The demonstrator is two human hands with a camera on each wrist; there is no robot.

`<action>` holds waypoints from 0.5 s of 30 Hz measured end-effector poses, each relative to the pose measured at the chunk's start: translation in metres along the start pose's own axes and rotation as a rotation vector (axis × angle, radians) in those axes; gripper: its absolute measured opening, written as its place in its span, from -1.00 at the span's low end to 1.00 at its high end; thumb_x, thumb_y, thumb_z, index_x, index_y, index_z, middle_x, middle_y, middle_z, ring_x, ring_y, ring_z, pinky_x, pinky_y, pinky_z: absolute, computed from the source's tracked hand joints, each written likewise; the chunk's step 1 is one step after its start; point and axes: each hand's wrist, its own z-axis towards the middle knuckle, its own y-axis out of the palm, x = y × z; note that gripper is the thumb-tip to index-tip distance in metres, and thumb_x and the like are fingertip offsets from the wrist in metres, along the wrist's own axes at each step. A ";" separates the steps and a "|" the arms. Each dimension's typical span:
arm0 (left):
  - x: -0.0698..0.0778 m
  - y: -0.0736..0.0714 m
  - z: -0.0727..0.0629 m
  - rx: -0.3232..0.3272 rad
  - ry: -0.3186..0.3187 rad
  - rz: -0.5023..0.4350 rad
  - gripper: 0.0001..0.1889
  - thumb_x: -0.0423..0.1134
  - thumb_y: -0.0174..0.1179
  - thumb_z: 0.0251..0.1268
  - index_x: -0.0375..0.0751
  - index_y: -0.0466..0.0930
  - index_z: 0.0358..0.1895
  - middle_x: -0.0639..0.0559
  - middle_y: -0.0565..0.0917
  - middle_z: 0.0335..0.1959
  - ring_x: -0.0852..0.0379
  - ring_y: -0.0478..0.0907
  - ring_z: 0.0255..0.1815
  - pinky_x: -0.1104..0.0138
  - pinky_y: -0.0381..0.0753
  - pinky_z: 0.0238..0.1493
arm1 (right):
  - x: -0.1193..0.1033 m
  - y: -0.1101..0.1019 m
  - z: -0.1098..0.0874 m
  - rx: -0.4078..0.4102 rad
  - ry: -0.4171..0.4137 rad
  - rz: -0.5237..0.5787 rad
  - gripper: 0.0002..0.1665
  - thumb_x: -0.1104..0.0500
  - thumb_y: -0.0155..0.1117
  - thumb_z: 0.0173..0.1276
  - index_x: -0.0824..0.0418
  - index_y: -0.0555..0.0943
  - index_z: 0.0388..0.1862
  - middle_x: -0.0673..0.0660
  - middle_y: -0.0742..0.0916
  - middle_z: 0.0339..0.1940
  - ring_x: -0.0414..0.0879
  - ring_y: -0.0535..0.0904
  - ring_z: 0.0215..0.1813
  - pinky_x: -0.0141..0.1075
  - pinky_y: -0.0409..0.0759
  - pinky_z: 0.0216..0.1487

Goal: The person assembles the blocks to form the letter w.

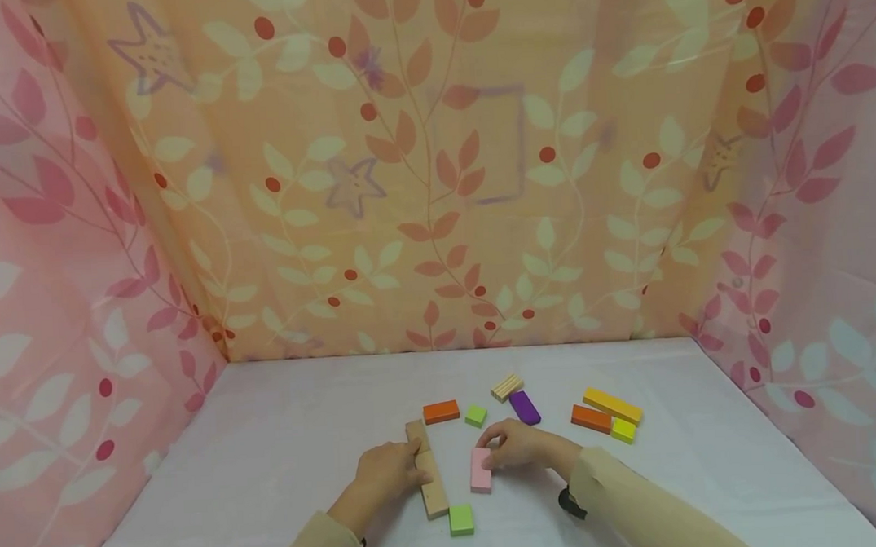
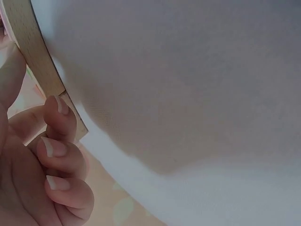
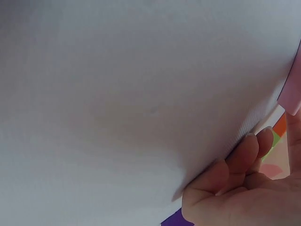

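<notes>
Two plain wooden blocks [image 1: 430,478] lie end to end in a slanting line on the white table. My left hand [image 1: 386,476] holds them from the left, thumb and index finger near their seam; its other fingers are curled in the left wrist view. A pink block [image 1: 480,470] lies right of them, and my right hand [image 1: 517,445] grips it with thumb and index finger at its right side and far end. A green block [image 1: 461,520] touches the near end of the wooden line. Beyond the hands lie an orange block [image 1: 441,412] and a small green block [image 1: 476,416].
At the back are a bundle of thin wooden pieces [image 1: 507,388] and a purple block [image 1: 525,408]. Farther right lie yellow [image 1: 613,406], orange [image 1: 591,418] and small yellow [image 1: 624,430] blocks. Patterned curtains [image 1: 436,225] enclose the table's back and sides.
</notes>
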 end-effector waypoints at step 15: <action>-0.001 -0.002 0.000 -0.008 0.024 -0.052 -0.32 0.08 0.38 0.08 -0.27 0.53 0.22 -0.22 0.70 -0.10 -0.18 0.63 -0.09 0.01 0.57 -0.14 | -0.004 0.001 -0.003 -0.016 -0.016 -0.074 -0.80 0.19 0.52 0.13 0.03 0.72 -0.25 0.08 0.57 -0.15 0.01 0.42 -0.10 -0.01 0.44 -0.07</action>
